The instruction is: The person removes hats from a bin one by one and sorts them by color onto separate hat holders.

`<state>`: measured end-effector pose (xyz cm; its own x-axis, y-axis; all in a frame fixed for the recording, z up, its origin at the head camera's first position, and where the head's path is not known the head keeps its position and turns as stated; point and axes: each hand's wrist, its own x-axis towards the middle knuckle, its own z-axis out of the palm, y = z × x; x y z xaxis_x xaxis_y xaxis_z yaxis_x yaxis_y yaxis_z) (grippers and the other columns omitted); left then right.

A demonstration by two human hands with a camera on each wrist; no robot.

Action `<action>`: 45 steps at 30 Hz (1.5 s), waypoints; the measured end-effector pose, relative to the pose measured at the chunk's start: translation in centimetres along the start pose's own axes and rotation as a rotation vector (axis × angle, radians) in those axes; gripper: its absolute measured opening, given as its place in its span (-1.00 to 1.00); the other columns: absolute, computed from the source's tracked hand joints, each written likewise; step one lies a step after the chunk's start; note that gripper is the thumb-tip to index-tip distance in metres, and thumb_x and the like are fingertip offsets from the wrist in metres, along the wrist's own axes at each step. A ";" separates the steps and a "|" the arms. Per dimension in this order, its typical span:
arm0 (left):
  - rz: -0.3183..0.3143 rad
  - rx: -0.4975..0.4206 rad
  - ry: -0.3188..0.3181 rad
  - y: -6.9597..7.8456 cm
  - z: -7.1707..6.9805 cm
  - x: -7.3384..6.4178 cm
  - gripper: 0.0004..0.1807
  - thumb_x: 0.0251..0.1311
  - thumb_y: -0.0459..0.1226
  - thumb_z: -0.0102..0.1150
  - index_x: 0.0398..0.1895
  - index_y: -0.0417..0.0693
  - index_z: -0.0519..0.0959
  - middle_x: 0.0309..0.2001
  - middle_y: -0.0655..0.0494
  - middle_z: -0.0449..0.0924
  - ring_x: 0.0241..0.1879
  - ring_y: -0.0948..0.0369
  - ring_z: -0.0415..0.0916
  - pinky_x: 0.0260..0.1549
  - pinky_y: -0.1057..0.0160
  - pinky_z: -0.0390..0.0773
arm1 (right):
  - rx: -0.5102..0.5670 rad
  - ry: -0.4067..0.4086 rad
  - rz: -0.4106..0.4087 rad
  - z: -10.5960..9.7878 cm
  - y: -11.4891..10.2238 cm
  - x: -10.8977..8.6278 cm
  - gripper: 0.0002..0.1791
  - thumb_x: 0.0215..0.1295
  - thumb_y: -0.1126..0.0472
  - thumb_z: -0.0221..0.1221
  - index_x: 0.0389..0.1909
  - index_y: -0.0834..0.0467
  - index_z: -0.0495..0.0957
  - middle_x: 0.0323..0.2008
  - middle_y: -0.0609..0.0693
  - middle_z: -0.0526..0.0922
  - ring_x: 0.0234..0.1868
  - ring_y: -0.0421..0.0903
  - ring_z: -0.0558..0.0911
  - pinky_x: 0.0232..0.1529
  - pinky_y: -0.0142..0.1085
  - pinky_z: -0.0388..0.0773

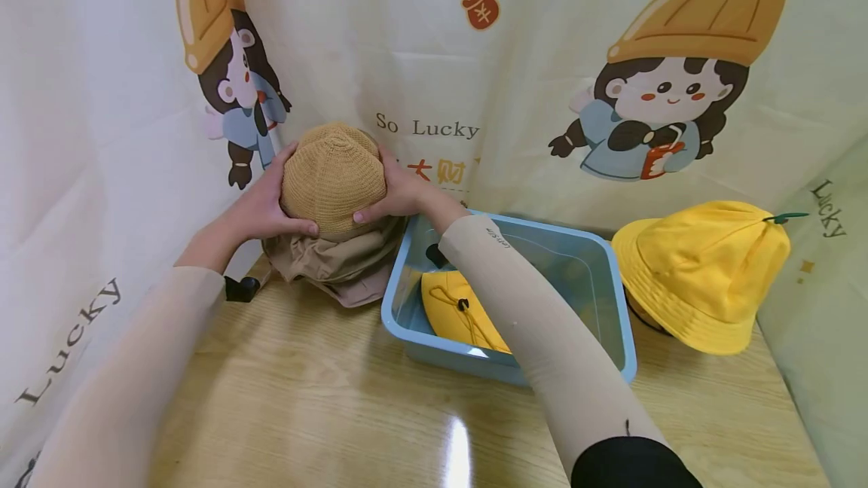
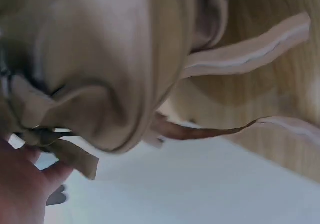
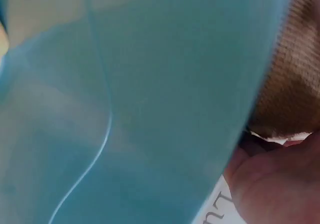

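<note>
My two hands hold a tan knitted hat [image 1: 334,172] from both sides, crown up, at the left of the table. The left hand [image 1: 261,202] grips its left side with the thumb across the front. On the opposite side, the right hand [image 1: 400,190] has its thumb on the front and its fingers out of sight behind. Directly beneath sits a heap of brown fabric hats [image 1: 332,262]. In the left wrist view, brown cloth [image 2: 115,68] with ribbon ties fills the upper left, near the left hand [image 2: 25,179]. The right wrist view shows knitted weave [image 3: 295,68] above the right hand [image 3: 280,179].
Right of the stack stands a blue plastic bin [image 1: 508,371], with a folded yellow hat [image 1: 450,303] and its drawstring inside. My right forearm crosses over it. A yellow bucket hat [image 1: 705,277] rests at the far right. A printed curtain [image 1: 529,81] hangs behind the wooden table [image 1: 325,413].
</note>
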<state>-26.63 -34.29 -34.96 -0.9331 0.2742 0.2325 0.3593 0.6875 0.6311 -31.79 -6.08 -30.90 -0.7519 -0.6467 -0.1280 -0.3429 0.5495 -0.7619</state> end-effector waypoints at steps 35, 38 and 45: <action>0.011 -0.006 0.164 1.0 1.8 1.0 0.28 -0.18 -0.05 0.53 0.60 0.40 -0.11 0.56 -0.01 0.01 0.46 -0.11 0.07 0.37 -0.30 0.06 | -0.064 -0.155 -0.040 -0.8 2.1 2.1 0.44 -0.15 -0.11 0.58 0.60 -0.15 -0.27 0.49 0.00 0.17 0.40 -0.11 0.25 0.47 -0.23 0.10; 0.014 0.008 0.175 1.0 2.0 1.0 0.28 -0.20 -0.05 0.54 0.59 0.47 -0.10 0.54 -0.04 0.05 0.44 -0.13 0.10 0.34 -0.32 0.08 | -0.103 -0.135 -0.022 -0.5 2.2 1.9 0.42 -0.16 -0.12 0.59 0.58 -0.10 -0.22 0.46 0.02 0.21 0.40 -0.08 0.26 0.46 -0.20 0.12; -0.017 0.036 0.165 1.5 2.0 0.7 0.30 -0.21 -0.04 0.57 0.58 0.49 -0.11 0.52 -0.09 0.07 0.43 -0.18 0.09 0.31 -0.37 0.10 | -0.205 -0.106 0.010 -0.1 1.8 1.4 0.38 -0.16 -0.13 0.58 0.56 -0.02 -0.18 0.45 0.07 0.23 0.42 -0.03 0.26 0.46 -0.19 0.15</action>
<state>-26.66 -31.70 -35.34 -0.9274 0.1502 0.3426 0.3410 0.7156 0.6096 -33.50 -5.93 -32.43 -0.6959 -0.6870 -0.2093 -0.4512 0.6449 -0.6169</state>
